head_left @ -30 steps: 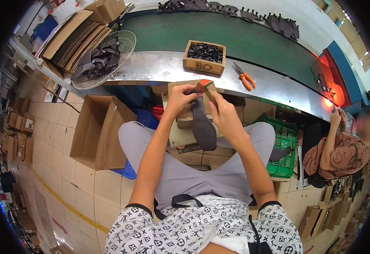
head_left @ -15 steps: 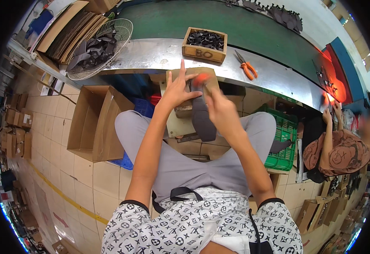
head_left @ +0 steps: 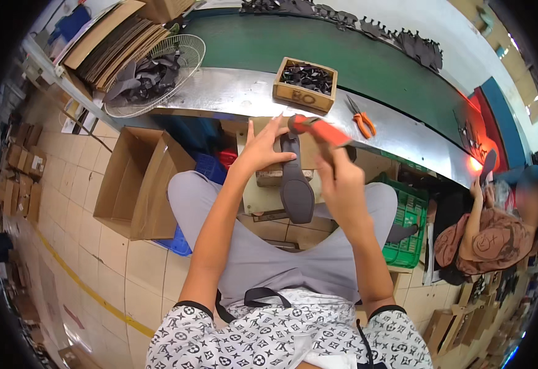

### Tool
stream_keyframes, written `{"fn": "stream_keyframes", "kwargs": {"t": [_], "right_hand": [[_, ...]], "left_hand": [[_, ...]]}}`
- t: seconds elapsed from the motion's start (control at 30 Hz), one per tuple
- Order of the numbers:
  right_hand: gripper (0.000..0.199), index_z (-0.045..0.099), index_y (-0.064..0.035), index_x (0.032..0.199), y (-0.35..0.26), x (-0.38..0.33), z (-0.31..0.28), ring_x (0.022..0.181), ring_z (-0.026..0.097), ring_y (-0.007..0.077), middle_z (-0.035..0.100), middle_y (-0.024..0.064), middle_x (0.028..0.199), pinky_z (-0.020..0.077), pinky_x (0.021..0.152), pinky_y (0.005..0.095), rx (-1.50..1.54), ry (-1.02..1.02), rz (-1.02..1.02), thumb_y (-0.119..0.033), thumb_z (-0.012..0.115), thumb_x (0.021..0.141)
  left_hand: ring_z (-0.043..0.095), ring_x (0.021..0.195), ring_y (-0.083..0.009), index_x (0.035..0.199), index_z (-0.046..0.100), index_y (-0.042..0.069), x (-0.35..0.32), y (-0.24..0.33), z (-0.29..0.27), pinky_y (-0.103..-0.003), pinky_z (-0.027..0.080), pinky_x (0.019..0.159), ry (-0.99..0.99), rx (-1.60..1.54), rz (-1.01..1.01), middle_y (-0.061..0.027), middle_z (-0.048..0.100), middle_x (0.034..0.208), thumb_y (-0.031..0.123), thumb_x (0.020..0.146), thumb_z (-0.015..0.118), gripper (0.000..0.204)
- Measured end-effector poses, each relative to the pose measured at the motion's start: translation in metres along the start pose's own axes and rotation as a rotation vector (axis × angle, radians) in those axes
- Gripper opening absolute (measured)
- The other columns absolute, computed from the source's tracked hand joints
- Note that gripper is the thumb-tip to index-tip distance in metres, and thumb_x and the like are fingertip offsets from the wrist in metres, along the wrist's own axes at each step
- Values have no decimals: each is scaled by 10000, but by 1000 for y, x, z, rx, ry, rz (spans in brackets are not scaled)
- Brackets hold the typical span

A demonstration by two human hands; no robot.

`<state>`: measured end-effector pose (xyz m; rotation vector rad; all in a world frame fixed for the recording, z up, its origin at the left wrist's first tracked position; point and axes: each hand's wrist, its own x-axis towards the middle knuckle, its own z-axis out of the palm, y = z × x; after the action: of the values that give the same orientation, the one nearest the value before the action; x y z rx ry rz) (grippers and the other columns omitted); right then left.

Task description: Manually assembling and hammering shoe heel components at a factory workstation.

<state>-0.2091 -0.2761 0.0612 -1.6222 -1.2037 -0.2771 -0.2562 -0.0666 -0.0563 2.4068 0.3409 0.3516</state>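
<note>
Shoe sole [head_left: 296,187] under left hand [head_left: 263,150], orange-handled tool [head_left: 318,129] in right hand [head_left: 341,184]

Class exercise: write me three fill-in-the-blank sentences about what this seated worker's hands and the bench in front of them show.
1. The right hand holds a tool with an ______ handle.
2. The left hand steadies a long dark ______ standing over the lap.
3. The wooden box on the metal bench holds small ______ pieces.
4. Orange-handled ______ lie on the bench right of the box.

Missing words: orange; shoe sole; black; scissors
</note>
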Motion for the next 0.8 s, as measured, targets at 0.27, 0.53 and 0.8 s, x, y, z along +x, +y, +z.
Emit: {"fn": "stream_keyframes", "kwargs": {"t": [0.27,0.53,0.8], "right_hand": [[190,616,12,1021,11,13,-25,534,454,129,564,81,657,387,506,280,36,79,253,-172,607,976],[332,627,-117,1174,87,2,23,769,641,288,621,62,915,523,622,420,-430,-359,-70,-189,686,855],[295,618,-4,1049,194,18,-14,975,604,364,622,168,1092,486,834,428,-525,-83,90,-256,640,896]], "left_hand": [[640,1117,-242,967,736,75,-13,36,-13,-491,370,1047,263,-104,327,-72,724,969,226,853,702,192],[584,725,-94,908,722,-19,-90,158,-57,-247,449,649,-214,-958,92,-34,627,744,142,922,621,191],[568,782,-68,959,730,-26,-110,158,-71,-213,440,682,-230,-1146,-93,-19,621,868,174,959,596,241]]}}
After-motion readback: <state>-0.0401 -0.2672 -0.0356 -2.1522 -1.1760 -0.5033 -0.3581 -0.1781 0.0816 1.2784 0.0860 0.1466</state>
